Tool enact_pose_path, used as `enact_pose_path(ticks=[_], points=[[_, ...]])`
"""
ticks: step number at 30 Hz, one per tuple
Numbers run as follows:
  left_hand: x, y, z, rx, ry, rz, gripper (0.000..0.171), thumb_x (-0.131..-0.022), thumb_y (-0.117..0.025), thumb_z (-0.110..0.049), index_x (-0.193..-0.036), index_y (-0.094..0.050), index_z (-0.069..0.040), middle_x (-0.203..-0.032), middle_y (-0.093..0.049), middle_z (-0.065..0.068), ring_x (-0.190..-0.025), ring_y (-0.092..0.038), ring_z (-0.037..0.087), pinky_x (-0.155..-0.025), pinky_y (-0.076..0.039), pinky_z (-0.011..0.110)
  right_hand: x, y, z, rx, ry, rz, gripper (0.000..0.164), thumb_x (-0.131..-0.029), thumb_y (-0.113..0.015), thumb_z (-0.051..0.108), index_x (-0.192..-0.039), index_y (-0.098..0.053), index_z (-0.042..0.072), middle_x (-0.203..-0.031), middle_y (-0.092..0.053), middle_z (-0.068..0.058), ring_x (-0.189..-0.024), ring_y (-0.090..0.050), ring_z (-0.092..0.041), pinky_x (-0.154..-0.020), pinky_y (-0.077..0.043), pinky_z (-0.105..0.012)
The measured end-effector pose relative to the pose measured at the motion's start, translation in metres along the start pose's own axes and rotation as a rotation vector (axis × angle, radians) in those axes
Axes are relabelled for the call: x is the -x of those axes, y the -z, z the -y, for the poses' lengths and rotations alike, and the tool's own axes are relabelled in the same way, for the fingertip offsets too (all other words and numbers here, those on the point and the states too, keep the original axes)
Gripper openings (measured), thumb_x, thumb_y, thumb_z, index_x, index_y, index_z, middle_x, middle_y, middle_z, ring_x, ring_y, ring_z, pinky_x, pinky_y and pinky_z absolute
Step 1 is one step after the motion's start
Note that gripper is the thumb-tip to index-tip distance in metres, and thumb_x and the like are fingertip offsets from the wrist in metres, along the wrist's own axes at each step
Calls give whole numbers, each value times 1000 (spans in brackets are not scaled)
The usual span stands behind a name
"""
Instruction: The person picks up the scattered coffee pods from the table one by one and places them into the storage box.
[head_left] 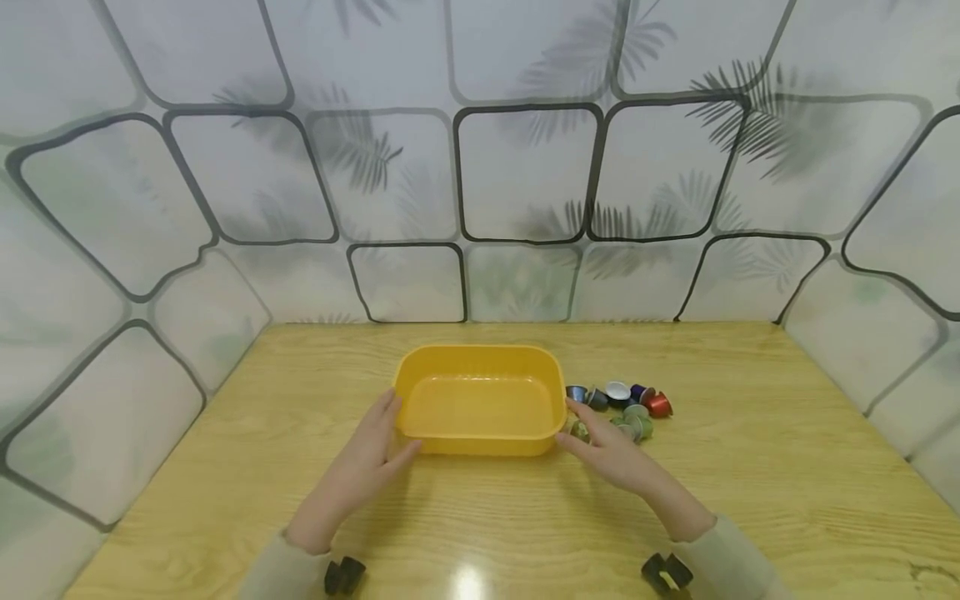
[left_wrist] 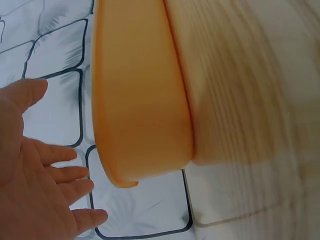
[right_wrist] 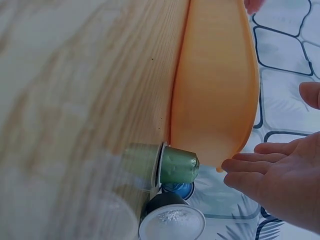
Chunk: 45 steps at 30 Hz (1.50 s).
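Yellow rectangular basin (head_left: 480,447) between left hand (head_left: 369,452) and right hand (head_left: 611,451), long axis left-right; both hands' fingers extended, grasping nothing.

We note a light wood-grained table (head_left: 750,467). Behind it and along both its sides, a pale backdrop (head_left: 525,175): rounded black and grey outlines (head_left: 525,107), shadowy fronds (head_left: 738,117). Toward the table's near side, white glare (head_left: 468,581); at its near right, we see a dark mark (head_left: 933,573).

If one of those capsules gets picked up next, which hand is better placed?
Probably the right hand: it is at the right end of the yellow tray, close to the capsules. The left hand is at the opposite end, with the tray between.
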<state>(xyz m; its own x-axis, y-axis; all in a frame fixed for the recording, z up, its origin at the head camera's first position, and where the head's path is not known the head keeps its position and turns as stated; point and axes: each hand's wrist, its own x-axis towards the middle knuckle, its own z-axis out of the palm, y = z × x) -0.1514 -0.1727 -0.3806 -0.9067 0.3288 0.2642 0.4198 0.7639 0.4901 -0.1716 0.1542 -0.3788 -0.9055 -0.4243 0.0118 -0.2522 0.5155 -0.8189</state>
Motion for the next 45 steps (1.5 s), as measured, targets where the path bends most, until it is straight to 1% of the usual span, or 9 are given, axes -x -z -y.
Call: enact_pose_path(ticks=[5,10,14,19,27,34,37,41,45], points=[[0,-3,4,-156,-96,-2,70,-85,-58,-33,-131,-31,12,-138,-23,28,-126,-21,39,-99,-20,51,0,0,0,5,22,-5,63,-92,-47,28,-137,-19,-6,-139,-23,-25,-126,-21,-40,-96,-23,-56],[0,-4,6,-194,-146,22,70,-82,-61,-34,-132,-34,8,-138,-25,25,-127,-22,37,-97,-20,55,1,3,1,59,38,-23,63,-92,-48,29,-137,-21,-4,-138,-25,-25,-124,-25,-40,-94,-28,-55],[0,-5,8,-218,-169,83,66,-83,-60,-34,-133,-36,2,-140,-26,20,-128,-21,33,-96,-19,57,2,6,2,122,38,-55,63,-91,-49,31,-138,-22,-2,-138,-27,-23,-123,-27,-40,-94,-28,-55],[1,-5,9,-236,-166,168,63,-85,-57,-36,-135,-36,-3,-142,-23,15,-130,-16,31,-96,-18,59,2,10,1,135,71,-78,60,-91,-49,27,-137,-24,-4,-138,-26,-24,-125,-24,-40,-95,-25,-56],[3,-3,7,-259,-158,235,69,-85,-57,-38,-138,-29,-5,-143,-20,15,-131,-13,32,-94,-16,62,1,15,0,165,85,-108,62,-91,-48,33,-136,-25,-2,-137,-28,-24,-124,-27,-39,-94,-27,-55],[5,-2,6,-278,-164,246,71,-84,-58,-36,-139,-27,-4,-143,-19,16,-131,-12,33,-93,-17,64,1,20,1,186,124,-151,55,-91,-51,25,-134,-31,-3,-133,-35,-23,-114,-40,-35,-88,-36,-53],[4,-2,7,-276,-162,244,70,-84,-58,-36,-139,-26,-5,-143,-20,15,-131,-12,32,-93,-16,64,1,24,3,206,149,-178,52,-89,-54,20,-131,-35,-4,-130,-39,-22,-112,-42,-35,-87,-37,-52],[4,-2,7,-277,-164,245,70,-85,-57,-36,-139,-26,-5,-144,-20,14,-131,-13,32,-93,-17,64,2,29,5,256,177,-215,49,-87,-58,21,-126,-43,-4,-126,-46,-21,-116,-40,-36,-89,-35,-52],[4,-2,7,-285,-166,245,70,-84,-57,-36,-139,-27,-5,-143,-20,14,-131,-13,32,-92,-18,64,3,32,4,295,188,-239,46,-85,-61,20,-121,-49,-4,-121,-50,-20,-111,-45,-35,-87,-39,-49]])
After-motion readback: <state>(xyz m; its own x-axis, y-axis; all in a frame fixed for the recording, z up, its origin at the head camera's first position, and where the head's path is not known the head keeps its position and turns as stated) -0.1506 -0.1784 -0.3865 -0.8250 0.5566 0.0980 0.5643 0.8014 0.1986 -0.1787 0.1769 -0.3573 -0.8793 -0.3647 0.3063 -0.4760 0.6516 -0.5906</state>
